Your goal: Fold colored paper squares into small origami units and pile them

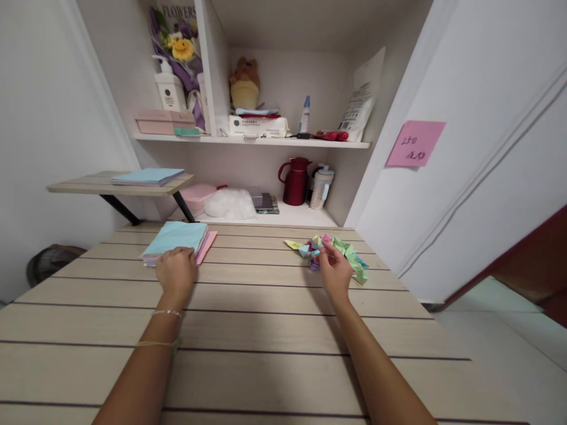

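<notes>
Head view: left hand (177, 270) on the paper stack (176, 236), left of the folded-paper pile (349, 254); right hand (335, 270) at the pile. Some folded, flat sheets remain; cannot tell whether either grip is clamped.

The word "FLOWERS" stands in dark capitals at the top of the bouquet wrapping (179, 12) on the far left shelf. On the right, a pink paper note (415, 143) on the white wall (476, 82) bears the handwritten number "250", with a second handwritten line below it that cannot be read for certain. At the far left, the white pump bottle (170, 93) carries a dark round emblem over print too small to read. The white wipes packet (259, 126) on the far middle shelf shows a similar emblem beside small, illegible characters. Farther right, the white pouch (361, 100) has blurred lines of print and a barcode.
</notes>
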### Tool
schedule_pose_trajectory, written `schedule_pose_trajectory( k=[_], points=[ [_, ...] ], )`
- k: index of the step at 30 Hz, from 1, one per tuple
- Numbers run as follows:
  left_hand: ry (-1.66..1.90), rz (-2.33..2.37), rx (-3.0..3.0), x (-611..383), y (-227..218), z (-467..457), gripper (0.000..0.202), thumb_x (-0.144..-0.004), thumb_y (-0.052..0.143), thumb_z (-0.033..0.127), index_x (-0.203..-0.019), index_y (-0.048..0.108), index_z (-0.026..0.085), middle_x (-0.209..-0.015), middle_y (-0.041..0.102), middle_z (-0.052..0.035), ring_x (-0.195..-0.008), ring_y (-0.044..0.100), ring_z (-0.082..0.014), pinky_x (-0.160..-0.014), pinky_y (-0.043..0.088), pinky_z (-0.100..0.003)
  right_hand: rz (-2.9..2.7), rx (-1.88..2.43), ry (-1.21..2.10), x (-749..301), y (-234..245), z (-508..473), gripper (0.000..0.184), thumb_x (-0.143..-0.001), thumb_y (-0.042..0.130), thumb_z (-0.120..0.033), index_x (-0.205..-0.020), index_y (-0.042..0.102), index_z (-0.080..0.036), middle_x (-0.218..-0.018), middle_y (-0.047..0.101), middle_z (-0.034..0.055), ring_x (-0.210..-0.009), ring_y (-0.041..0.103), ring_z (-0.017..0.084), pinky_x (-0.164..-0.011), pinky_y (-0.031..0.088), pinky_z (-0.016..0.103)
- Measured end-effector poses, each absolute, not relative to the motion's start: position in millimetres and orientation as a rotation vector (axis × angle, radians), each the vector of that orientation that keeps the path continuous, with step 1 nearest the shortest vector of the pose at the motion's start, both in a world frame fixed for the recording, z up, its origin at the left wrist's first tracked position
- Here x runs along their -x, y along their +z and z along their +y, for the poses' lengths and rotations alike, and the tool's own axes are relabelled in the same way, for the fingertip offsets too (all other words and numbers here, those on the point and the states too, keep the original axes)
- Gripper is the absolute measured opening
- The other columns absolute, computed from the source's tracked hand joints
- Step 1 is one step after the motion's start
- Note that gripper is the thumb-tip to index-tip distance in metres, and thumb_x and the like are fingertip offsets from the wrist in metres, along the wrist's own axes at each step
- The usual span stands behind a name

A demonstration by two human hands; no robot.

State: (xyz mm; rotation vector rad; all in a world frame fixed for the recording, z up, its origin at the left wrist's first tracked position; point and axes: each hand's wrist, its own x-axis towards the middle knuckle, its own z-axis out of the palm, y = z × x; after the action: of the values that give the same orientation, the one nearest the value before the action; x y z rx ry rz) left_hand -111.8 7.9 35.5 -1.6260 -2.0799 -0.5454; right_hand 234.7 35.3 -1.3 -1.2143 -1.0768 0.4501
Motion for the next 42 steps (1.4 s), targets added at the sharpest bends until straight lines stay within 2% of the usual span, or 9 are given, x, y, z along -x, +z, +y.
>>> schedule_pose_trajectory(
  k=[5, 12, 18, 21, 26, 28, 32, 38, 42],
  points=[
    [-0.624, -2.044, 1.578, 113.0, 33.1, 9.7, 0.036, -0.082, 0.035, 0.030, -0.086, 0.066, 0.014, -0.085, 0.065, -0.0134, -0.079, 0.054, -0.0269, -0.067, 0.031, -0.035, -1.101, 1.192, 0.485, -227.1, 1.0, 31.6, 0.046, -0.075, 0.050, -0.041, -0.110, 0.057, -0.012, -0.090, 0.066, 0.0116, -0.062, 0.062, 0.018, -0.059, 0.049, 0.031],
    [-0.981, -2.019, 1.571, 120.6, 26.8, 13.2, 0.022, -0.076, 0.048, 0.027, -0.075, 0.065, 0.014, -0.076, 0.064, -0.0090, -0.076, 0.054, -0.0230, -0.070, 0.036, -0.033, -1.160, 1.197, 0.444, -222.3, 1.1, 29.5, 0.040, -0.077, 0.048, -0.039, -0.106, 0.059, -0.014, -0.089, 0.066, 0.0096, -0.061, 0.060, 0.017, -0.061, 0.047, 0.030],
    [-1.280, -1.968, 1.367, 108.6, 37.0, 9.9, 0.027, -0.076, 0.052, 0.040, -0.079, 0.065, 0.016, -0.079, 0.064, -0.0044, -0.068, 0.055, -0.0198, -0.060, 0.037, -0.029, -1.282, 1.205, 0.458, -213.2, 1.7, 22.3, 0.038, -0.077, 0.048, -0.033, -0.109, 0.056, -0.014, -0.073, 0.065, 0.0054, -0.056, 0.056, 0.015, -0.055, 0.045, 0.026],
    [-1.389, -1.844, 1.395, 83.9, 36.8, 6.3, 0.023, -0.076, 0.054, 0.036, -0.083, 0.065, 0.017, -0.068, 0.065, -0.0026, -0.058, 0.056, -0.0156, -0.055, 0.037, -0.026, -1.533, 1.143, 0.572, -202.1, 2.5, 12.8, 0.055, -0.075, 0.054, -0.029, -0.127, 0.039, -0.016, -0.063, 0.063, 0.0001, -0.053, 0.054, 0.013, -0.056, 0.045, 0.024],
    [-1.316, -1.274, 2.100, 32.9, 12.3, -4.5, 0.015, -0.077, 0.055, 0.022, -0.088, 0.065, 0.018, -0.081, 0.070, -0.0041, -0.069, 0.064, -0.0138, -0.063, 0.045, -0.022, -1.877, 0.935, 0.823, -185.8, 1.6, -0.6, 0.084, -0.068, 0.064, -0.023, -0.137, 0.016, -0.025, -0.096, 0.065, 0.0061, -0.055, 0.056, 0.010, -0.056, 0.047, 0.024],
    [-1.263, -0.973, 2.340, 19.8, 3.9, -8.8, 0.016, -0.077, 0.055, 0.017, -0.089, 0.065, 0.019, -0.082, 0.071, -0.0040, -0.076, 0.065, -0.0138, -0.070, 0.047, -0.022, -1.934, 0.876, 0.814, -184.0, 1.0, -1.2, 0.082, -0.067, 0.065, -0.022, -0.136, 0.022, -0.026, -0.101, 0.063, 0.0070, -0.063, 0.059, 0.012, -0.058, 0.049, 0.025],
    [-1.182, -0.667, 2.656, 10.7, 2.9, -13.7, 0.021, -0.076, 0.055, 0.015, -0.094, 0.063, 0.023, -0.092, 0.069, -0.0037, -0.084, 0.063, -0.0133, -0.073, 0.049, -0.022, -1.933, 0.852, 0.631, -188.0, 1.8, 3.9, 0.047, -0.069, 0.060, -0.017, -0.115, 0.055, -0.024, -0.095, 0.064, 0.0060, -0.072, 0.059, 0.015, -0.063, 0.049, 0.027],
    [-1.569, -1.428, 2.413, 14.7, 8.1, -3.5, 0.056, -0.067, 0.065, 0.027, -0.119, 0.045, 0.021, -0.118, 0.046, -0.0134, -0.091, 0.056, -0.0186, -0.070, 0.050, -0.029, -1.650, 0.918, 0.591, -199.4, 7.9, 10.3, 0.024, -0.070, 0.058, -0.017, -0.091, 0.068, -0.021, -0.089, 0.066, 0.0059, -0.076, 0.060, 0.018, -0.065, 0.050, 0.029],
    [-1.888, -1.706, 2.452, 20.0, 3.0, 8.2, 0.076, -0.062, 0.068, 0.023, -0.128, 0.032, 0.021, -0.098, 0.053, -0.0078, -0.080, 0.057, -0.0157, -0.067, 0.049, -0.028, -1.520, 0.824, 0.739, -202.4, 11.5, 10.4, 0.028, -0.065, 0.064, -0.018, -0.093, 0.067, -0.020, -0.096, 0.066, 0.0065, -0.086, 0.060, 0.021, -0.073, 0.049, 0.032]
  ],
)
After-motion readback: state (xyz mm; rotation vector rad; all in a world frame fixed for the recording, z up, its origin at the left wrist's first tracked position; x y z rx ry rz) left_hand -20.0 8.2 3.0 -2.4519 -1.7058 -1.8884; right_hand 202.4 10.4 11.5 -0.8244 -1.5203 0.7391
